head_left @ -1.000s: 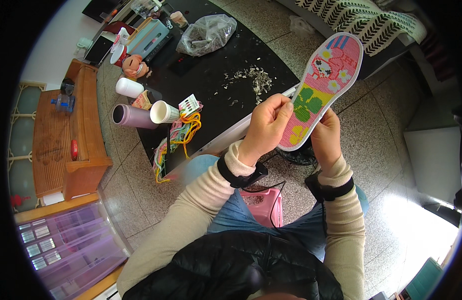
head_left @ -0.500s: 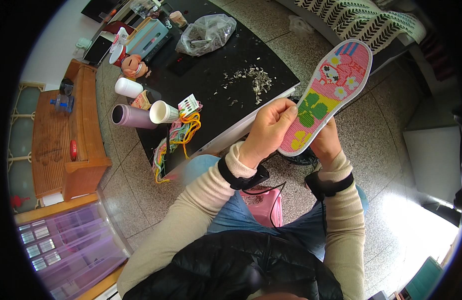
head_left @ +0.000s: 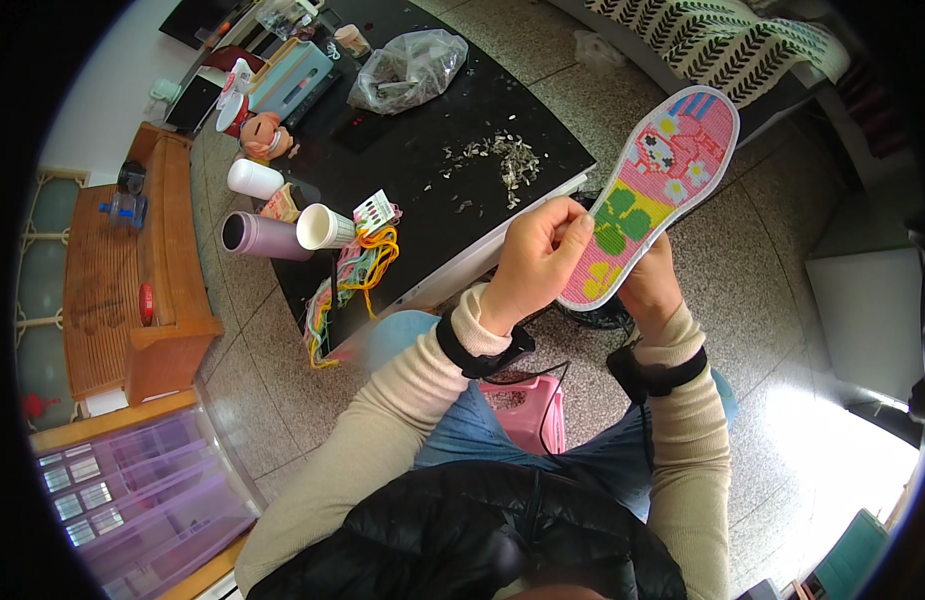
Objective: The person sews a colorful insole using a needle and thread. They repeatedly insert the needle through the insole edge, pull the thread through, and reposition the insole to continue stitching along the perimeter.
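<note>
An embroidered shoe insole (head_left: 673,165) with a white rim is held up at a slant over my knees. Its face carries pink, yellow and green stitching, with flowers, clover leaves and a cartoon figure. My left hand (head_left: 536,258) is closed at the insole's left edge, thumb pressed against curled fingers; whether a needle or thread is in the pinch cannot be made out. From the lower right, my right hand (head_left: 653,283) grips the insole, its fingers hidden behind it. Both wrists wear black straps with small devices.
On the black table (head_left: 413,150) stand a paper cup (head_left: 325,228), a purple tumbler (head_left: 268,236), a plastic bag (head_left: 411,70) and scattered seed shells (head_left: 513,160). Coloured embroidery threads (head_left: 358,270) hang over its edge. A pink stool (head_left: 528,410) is between my knees.
The insole has tilted slightly, its upper end shifting a little left and down. Both hands keep nearly the same place and hold.
</note>
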Available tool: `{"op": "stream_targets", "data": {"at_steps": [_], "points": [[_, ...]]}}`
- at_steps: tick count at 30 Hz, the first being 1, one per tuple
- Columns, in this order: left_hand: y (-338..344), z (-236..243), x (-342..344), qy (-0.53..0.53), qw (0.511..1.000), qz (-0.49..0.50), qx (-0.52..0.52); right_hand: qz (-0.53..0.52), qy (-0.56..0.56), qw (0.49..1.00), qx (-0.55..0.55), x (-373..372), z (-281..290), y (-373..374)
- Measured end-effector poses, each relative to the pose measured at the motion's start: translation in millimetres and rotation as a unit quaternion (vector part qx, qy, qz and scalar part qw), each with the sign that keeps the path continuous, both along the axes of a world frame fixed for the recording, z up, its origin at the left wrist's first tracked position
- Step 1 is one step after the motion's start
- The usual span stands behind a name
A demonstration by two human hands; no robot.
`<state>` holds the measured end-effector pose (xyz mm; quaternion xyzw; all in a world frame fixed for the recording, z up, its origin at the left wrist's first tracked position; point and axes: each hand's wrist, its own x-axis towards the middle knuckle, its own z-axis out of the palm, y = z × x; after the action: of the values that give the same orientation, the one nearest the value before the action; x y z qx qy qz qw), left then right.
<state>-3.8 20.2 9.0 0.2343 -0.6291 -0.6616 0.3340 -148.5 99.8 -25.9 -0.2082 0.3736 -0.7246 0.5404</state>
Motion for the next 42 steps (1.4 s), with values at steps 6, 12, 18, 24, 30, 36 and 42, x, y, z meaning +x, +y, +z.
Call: {"op": "stream_targets", "data": {"at_steps": [6, 12, 18, 24, 30, 36, 42], "points": [[-1.5, 1.3, 0.6, -0.039, 0.992, 0.056, -0.106, -0.024, 0.148, 0.984, 0.097, -14.6, 9.0, -6.4], [-6.3, -0.8, -0.2, -0.037, 0.989, 0.084, -0.112, -0.291, 0.62, 0.729, 0.016, -16.5, 35.4, -5.2], [-4.3, -6.6, -3.7, -0.038, 0.994, 0.02, -0.105, -0.203, 0.641, 0.737, -0.057, -0.5, 51.9, -13.0], [-2.6, -14.8, -6.2, -0.006, 1.0, -0.005, 0.016, -0.233, 0.556, 0.79, -0.116, 3.6, 56.7, -2.4], [-15.5, -16.6, -1.7, -0.027, 0.998, 0.031, -0.055, -0.016, 0.154, 0.979, -0.131, -0.5, 58.6, 0.1], [-40.0, -16.6, 6.3, -0.052, 0.986, 0.137, -0.078, -0.034, 0.088, 0.972, -0.213, -9.6, 83.1, 8.4], [-29.2, -18.8, -1.9, -0.019, 0.986, 0.132, -0.099, -0.019, 0.048, 0.997, -0.059, 11.9, 72.3, 6.8]]}}
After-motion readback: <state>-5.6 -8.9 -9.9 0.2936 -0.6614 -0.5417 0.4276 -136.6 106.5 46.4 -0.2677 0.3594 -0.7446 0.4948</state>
